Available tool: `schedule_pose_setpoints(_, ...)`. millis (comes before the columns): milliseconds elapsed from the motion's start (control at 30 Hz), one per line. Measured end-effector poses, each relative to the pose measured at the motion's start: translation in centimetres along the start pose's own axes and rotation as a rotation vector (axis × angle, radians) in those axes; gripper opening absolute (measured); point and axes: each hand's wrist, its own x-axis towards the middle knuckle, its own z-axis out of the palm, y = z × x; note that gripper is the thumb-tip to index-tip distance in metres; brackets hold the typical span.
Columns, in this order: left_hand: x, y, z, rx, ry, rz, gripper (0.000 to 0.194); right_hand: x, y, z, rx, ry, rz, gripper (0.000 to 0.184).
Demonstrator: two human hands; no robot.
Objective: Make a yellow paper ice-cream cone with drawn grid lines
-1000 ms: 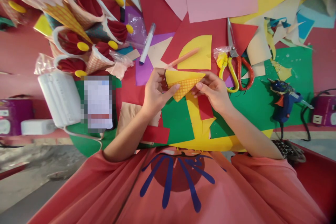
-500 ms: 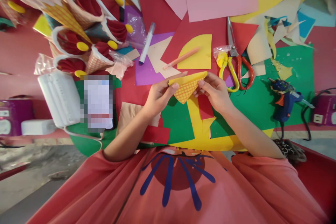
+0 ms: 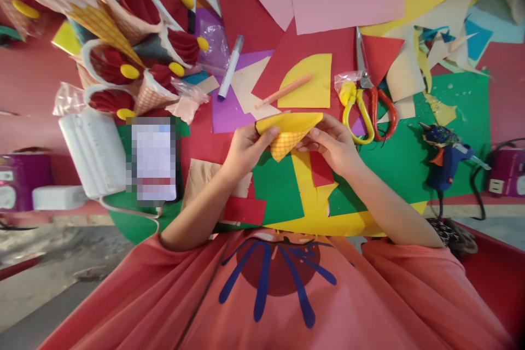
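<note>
The left hand is pinching the yellow checked piece, whose long edge is running rightward, roughly parallel to the table's near edge, to the pinching right hand.

Plain yellow and orange-gridded paper in the grip.
Just beyond the grip, a peach pencil on a yellow sheet; right of it, scissors with yellow and red handles; farther right, a blue glue gun. Below the grip, a coral shirt with blue streaks and a dark red circle.
</note>
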Motion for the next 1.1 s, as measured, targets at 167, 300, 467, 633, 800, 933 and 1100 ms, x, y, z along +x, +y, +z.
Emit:
schedule_pose_setpoints(167, 0.0, 0.3, -0.6, 0.159, -0.054, 0.181, 0.027, 0.0, -0.3, -0.1, 0.006, -0.003, 0.038, 0.040)
schedule_pose_setpoints(300, -0.1, 0.0, -1.0, 0.256, -0.162, 0.363, 0.025, 0.0, -0.3, -0.2, -0.024, 0.046, 0.030, 0.026)
schedule_pose_setpoints(467, 0.0, -0.2, -1.1, 0.243, -0.213, 0.432, 0.022, 0.1, -0.3, -0.5, -0.026, 0.067, 0.015, 0.023)
schedule_pose_setpoints(633, 0.0, 0.2, -1.6, 0.244, -0.250, 0.407, 0.020, -0.1, -0.4, -0.5, -0.048, 0.060, -0.004, 0.024)
schedule_pose_setpoints(800, 0.1, 0.7, -2.1, 0.191, -0.249, 0.337, 0.020, -0.2, -0.3, -0.5, -0.113, 0.123, -0.020, 0.022)
schedule_pose_setpoints(933, 0.2, 0.9, -2.1, 0.163, -0.258, 0.333, 0.019, -0.2, -0.4, -0.7, -0.132, 0.148, 0.001, 0.017)
schedule_pose_setpoints(1100, 0.1, 0.4, -2.2, 0.223, -0.245, 0.404, 0.028, -0.3, -0.6, -0.9, -0.066, 0.106, 0.015, 0.017)
